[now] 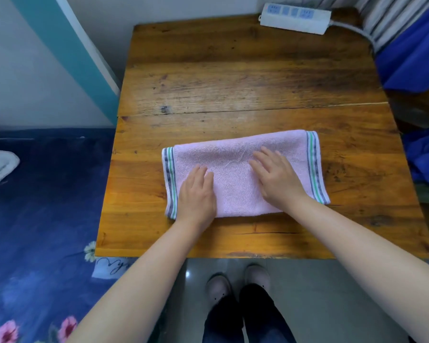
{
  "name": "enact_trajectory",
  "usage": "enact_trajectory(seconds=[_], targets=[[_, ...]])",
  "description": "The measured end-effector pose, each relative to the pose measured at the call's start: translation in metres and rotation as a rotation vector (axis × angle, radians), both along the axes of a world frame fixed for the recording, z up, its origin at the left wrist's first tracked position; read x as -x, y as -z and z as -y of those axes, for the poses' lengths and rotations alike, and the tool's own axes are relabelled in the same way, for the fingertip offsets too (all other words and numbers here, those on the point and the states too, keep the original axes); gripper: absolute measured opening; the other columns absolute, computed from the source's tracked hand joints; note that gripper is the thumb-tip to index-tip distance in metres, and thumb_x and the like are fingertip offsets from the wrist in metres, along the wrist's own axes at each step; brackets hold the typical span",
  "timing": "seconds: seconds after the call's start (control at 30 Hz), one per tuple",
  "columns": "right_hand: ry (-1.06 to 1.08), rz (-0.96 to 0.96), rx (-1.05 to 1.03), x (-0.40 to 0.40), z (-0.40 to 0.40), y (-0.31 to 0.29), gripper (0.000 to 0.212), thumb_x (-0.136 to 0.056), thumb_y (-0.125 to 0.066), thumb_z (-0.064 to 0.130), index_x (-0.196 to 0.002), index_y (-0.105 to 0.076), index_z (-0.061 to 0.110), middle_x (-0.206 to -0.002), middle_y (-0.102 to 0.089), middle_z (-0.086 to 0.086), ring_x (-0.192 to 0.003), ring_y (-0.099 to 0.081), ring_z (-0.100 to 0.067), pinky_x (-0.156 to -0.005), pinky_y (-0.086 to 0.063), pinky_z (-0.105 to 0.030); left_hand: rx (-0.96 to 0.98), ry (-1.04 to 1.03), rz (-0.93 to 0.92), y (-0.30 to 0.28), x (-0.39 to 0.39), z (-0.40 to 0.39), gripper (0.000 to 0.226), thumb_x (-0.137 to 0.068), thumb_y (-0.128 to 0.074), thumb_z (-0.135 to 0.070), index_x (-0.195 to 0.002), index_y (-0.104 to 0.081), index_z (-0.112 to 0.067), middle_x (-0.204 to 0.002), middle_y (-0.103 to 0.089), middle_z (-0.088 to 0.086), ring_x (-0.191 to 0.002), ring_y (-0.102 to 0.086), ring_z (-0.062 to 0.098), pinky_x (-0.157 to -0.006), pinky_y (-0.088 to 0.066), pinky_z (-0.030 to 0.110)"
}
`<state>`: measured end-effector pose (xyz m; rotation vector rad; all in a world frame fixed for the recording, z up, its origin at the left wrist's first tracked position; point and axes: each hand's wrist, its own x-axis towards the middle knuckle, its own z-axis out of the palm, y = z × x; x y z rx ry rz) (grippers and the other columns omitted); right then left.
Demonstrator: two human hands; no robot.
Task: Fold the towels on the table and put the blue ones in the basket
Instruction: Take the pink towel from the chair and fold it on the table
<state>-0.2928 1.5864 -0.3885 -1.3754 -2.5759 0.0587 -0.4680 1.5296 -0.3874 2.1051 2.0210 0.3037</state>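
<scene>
Both hands lie flat, fingers straight, gripping nothing: the left hand point(196, 191) presses the pink towel point(238, 174) near its striped left end, the right hand point(275, 177) right of its middle. The towel sits folded in a long strip toward the near edge of the desk point(233, 70), with blue cloth point(424, 157) heaped off its right side; no basket shows. A careless next fold could skew the layers, I reckon, leaving the striped ends mismatched.

A home bedroom: a bed with a blue flowered sheet point(35, 206) lies left of a worn wooden table point(245, 78), with a power strip point(295, 18) at its far edge.
</scene>
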Motion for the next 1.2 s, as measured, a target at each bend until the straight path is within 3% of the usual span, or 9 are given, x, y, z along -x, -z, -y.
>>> enact_trajectory(seconds=[0.03, 0.1, 0.17, 0.23, 0.4, 0.6, 0.77, 0.97, 1.2], targets=[[0.001, 0.04, 0.051, 0.005, -0.01, 0.004, 0.039, -0.067, -0.065, -0.008, -0.105, -0.065, -0.005, -0.114, -0.062, -0.028, -0.105, -0.057, -0.049, -0.086, -0.042, -0.063, 0.08, -0.026, 0.005, 0.006, -0.007, -0.012, 0.041, -0.086, -0.046, -0.002, -0.127, -0.049, 0.004, -0.138, -0.042, 0.026, -0.132, -0.036, 0.04, -0.106, -0.033, 0.039], [-0.006, 0.139, 0.187, 0.013, -0.026, 0.015, 0.048, -0.09, -0.045, 0.005, -0.137, -0.038, 0.006, -0.147, -0.031, -0.02, -0.136, -0.027, -0.041, -0.113, -0.017, -0.051, 0.162, -0.045, -0.023, 0.021, -0.014, -0.035, 0.05, -0.097, -0.031, -0.017, -0.145, -0.02, -0.01, -0.156, -0.01, 0.009, -0.145, -0.004, 0.024, -0.114, -0.003, 0.031], [0.016, 0.212, 0.297, 0.015, -0.037, 0.027, 0.05, -0.099, -0.027, 0.023, -0.146, -0.01, 0.019, -0.156, -0.003, -0.004, -0.144, -0.001, -0.025, -0.116, 0.007, -0.038, 0.16, -0.068, -0.037, 0.034, -0.014, -0.053, 0.052, -0.099, -0.027, -0.028, -0.147, -0.013, -0.017, -0.157, -0.004, 0.003, -0.145, 0.002, 0.02, -0.113, 0.003, 0.032], [0.034, 0.209, 0.317, 0.013, -0.042, 0.037, 0.052, -0.099, -0.023, 0.033, -0.146, -0.005, 0.025, -0.157, 0.001, 0.001, -0.144, 0.004, -0.02, -0.114, 0.012, -0.037, 0.168, -0.074, -0.057, 0.042, -0.007, -0.061, 0.054, -0.098, -0.028, -0.036, -0.147, -0.012, -0.021, -0.157, -0.005, 0.002, -0.145, 0.003, 0.022, -0.112, 0.007, 0.034], [0.254, 0.154, 0.37, -0.019, -0.052, 0.04, 0.058, -0.093, -0.015, 0.045, -0.146, -0.008, 0.023, -0.157, -0.003, 0.001, -0.144, 0.004, -0.018, -0.112, 0.012, -0.031, 0.215, -0.285, -0.065, 0.049, 0.032, -0.05, 0.062, -0.091, -0.029, -0.055, -0.146, -0.017, -0.028, -0.157, -0.007, 0.002, -0.144, 0.003, 0.027, -0.114, 0.001, 0.045], [0.548, 0.109, 0.411, -0.059, -0.045, 0.03, 0.056, -0.097, -0.025, 0.036, -0.147, -0.007, 0.018, -0.157, -0.001, -0.005, -0.144, 0.004, -0.025, -0.115, 0.003, -0.045, 0.304, -0.351, -0.091, 0.042, 0.056, -0.028, 0.066, -0.094, -0.027, -0.051, -0.148, -0.003, -0.021, -0.157, 0.004, -0.001, -0.144, 0.006, 0.027, -0.115, -0.001, 0.049], [0.491, 0.001, 0.278, -0.023, 0.002, 0.015, 0.061, -0.089, -0.029, 0.038, -0.144, -0.023, 0.012, -0.155, -0.011, -0.014, -0.143, -0.003, -0.033, -0.111, 0.005, -0.051, 0.176, -0.208, -0.077, 0.028, 0.031, -0.002, 0.081, -0.081, -0.013, -0.058, -0.145, -0.02, -0.009, -0.155, -0.011, 0.013, -0.143, -0.004, 0.035, -0.113, -0.003, 0.052], [0.371, 0.088, 0.396, -0.002, 0.042, 0.035, 0.054, -0.092, -0.036, 0.039, -0.143, -0.027, 0.022, -0.155, -0.016, -0.006, -0.143, -0.009, -0.029, -0.113, 0.0, -0.048, 0.282, -0.149, -0.084, 0.047, 0.018, 0.024, 0.066, -0.088, -0.042, -0.053, -0.145, -0.019, -0.03, -0.157, -0.004, 0.006, -0.143, 0.002, 0.036, -0.113, 0.002, 0.049], [0.721, 0.104, 0.367, -0.044, 0.06, 0.024, 0.049, -0.095, -0.037, 0.029, -0.142, -0.03, 0.017, -0.154, -0.015, -0.012, -0.142, -0.011, -0.03, -0.113, -0.009, -0.05, 0.375, -0.097, -0.201, 0.037, 0.021, 0.019, 0.07, -0.087, -0.029, -0.062, -0.146, -0.008, -0.032, -0.157, 0.0, 0.004, -0.142, -0.004, 0.035, -0.112, -0.008, 0.051]])
